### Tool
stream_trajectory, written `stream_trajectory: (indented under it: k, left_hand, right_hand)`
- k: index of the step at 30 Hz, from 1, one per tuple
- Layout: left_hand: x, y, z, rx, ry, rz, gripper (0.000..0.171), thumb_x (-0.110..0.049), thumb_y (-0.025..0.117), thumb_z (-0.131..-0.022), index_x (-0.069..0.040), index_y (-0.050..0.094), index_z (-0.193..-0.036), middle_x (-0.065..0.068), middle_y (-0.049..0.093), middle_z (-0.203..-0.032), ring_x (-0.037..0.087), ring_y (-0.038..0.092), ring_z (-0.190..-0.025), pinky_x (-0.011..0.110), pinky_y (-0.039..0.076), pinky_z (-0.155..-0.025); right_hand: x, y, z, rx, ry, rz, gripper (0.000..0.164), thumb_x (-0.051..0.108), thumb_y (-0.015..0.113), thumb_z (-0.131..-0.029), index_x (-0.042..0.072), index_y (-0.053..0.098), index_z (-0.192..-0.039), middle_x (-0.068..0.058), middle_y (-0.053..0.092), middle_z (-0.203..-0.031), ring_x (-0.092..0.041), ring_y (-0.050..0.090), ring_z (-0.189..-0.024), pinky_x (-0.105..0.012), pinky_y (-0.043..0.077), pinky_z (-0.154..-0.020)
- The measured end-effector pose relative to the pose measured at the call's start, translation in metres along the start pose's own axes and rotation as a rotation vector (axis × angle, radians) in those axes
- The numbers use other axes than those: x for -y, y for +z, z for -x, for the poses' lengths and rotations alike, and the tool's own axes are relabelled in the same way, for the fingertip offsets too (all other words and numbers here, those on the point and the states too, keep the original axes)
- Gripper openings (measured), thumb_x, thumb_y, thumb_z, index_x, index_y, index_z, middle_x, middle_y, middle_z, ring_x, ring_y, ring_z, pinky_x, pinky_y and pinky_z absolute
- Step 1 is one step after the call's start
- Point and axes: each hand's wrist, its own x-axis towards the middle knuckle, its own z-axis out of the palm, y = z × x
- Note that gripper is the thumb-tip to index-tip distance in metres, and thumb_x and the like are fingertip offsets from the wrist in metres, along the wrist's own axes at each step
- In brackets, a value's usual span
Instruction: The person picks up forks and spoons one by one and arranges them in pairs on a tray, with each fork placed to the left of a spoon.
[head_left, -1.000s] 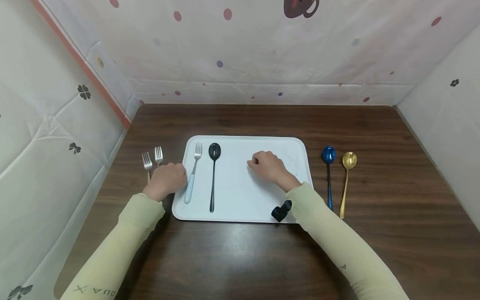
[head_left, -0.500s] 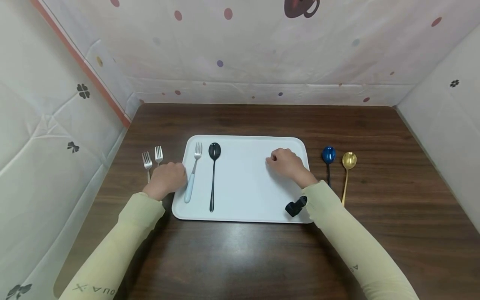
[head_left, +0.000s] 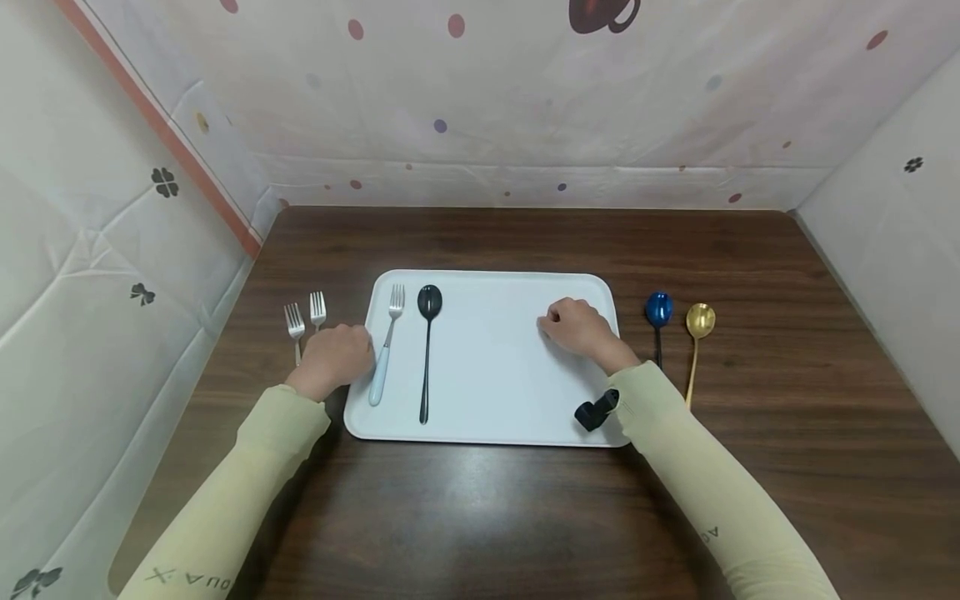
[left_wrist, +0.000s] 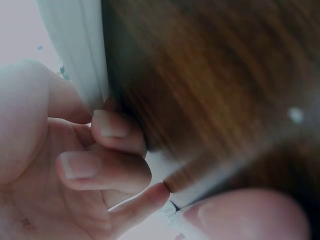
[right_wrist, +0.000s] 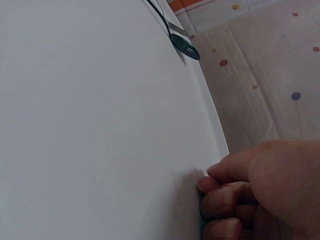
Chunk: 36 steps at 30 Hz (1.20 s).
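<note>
- The white tray [head_left: 487,358] lies flat on the brown wooden table [head_left: 465,517], near its middle, with the person's hands at it.
- The left hand [head_left: 330,362] is at the tray's left edge, fingers bent inward (whether they pinch the rim, the blurred wrist view does not tell).
- The right hand [head_left: 579,327] is over the right part of the tray, knuckles up, fingers curled into a loose fist around nothing, tips close to the white surface.
- On the tray's left side, a fork with a pale blue handle [head_left: 380,375] lies just beside the left hand, and a black spoon [head_left: 427,358] lies next to it.
- Left of the tray are two silver forks [head_left: 295,323] (their handles partly hidden by the left hand and arm).
- Right of it lie a blue spoon [head_left: 658,312] and a gold spoon [head_left: 700,321], the right arm covering their lower ends.
</note>
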Motion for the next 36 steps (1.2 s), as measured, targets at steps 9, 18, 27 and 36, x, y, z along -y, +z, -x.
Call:
stream_trajectory:
  k: [9, 18, 27, 36]
  left_hand:
    - [0.0, -0.002, 0.0, -0.01, 0.013, -0.008, 0.029, -0.019, 0.036, -0.09, -0.003, 0.056, -0.078, 0.01, 0.049, -0.061, 0.023, 0.047, -0.053, 0.037, 0.039, -0.046]
    - [0.003, -0.005, 0.002, -0.021, 0.022, 0.047, 0.033, -0.023, 0.034, -0.092, -0.005, 0.055, -0.074, 0.009, 0.048, -0.061, 0.022, 0.045, -0.054, 0.037, 0.036, -0.048]
    - [0.01, -0.009, 0.012, 0.029, -0.028, 0.207, 0.043, -0.034, 0.032, -0.097, 0.002, 0.054, -0.109, 0.019, 0.057, -0.089, 0.019, 0.054, -0.055, 0.038, 0.048, -0.063]
    - [0.027, -0.018, 0.015, -0.027, -0.035, 0.149, 0.059, -0.04, 0.03, -0.097, 0.008, 0.044, -0.129, 0.031, 0.057, -0.111, 0.031, 0.064, -0.073, 0.058, 0.04, -0.086]
  right_hand:
    - [-0.004, -0.003, -0.001, 0.066, -0.049, 0.023, 0.026, 0.032, 0.049, -0.094, 0.01, 0.057, -0.083, -0.005, 0.05, -0.071, -0.02, 0.047, -0.067, -0.034, 0.037, -0.064]
    - [-0.003, -0.002, 0.002, 0.064, -0.05, 0.048, 0.026, 0.034, 0.048, -0.094, 0.011, 0.055, -0.084, -0.005, 0.05, -0.071, -0.021, 0.047, -0.068, -0.034, 0.037, -0.064]
    - [-0.002, 0.002, 0.003, 0.069, -0.056, 0.076, 0.026, 0.035, 0.046, -0.094, 0.011, 0.054, -0.088, -0.005, 0.05, -0.071, -0.02, 0.047, -0.066, -0.034, 0.037, -0.063]
    - [-0.001, 0.001, 0.005, 0.063, -0.05, 0.078, 0.026, 0.035, 0.047, -0.094, 0.011, 0.054, -0.088, -0.005, 0.05, -0.071, -0.02, 0.047, -0.065, -0.034, 0.037, -0.062]
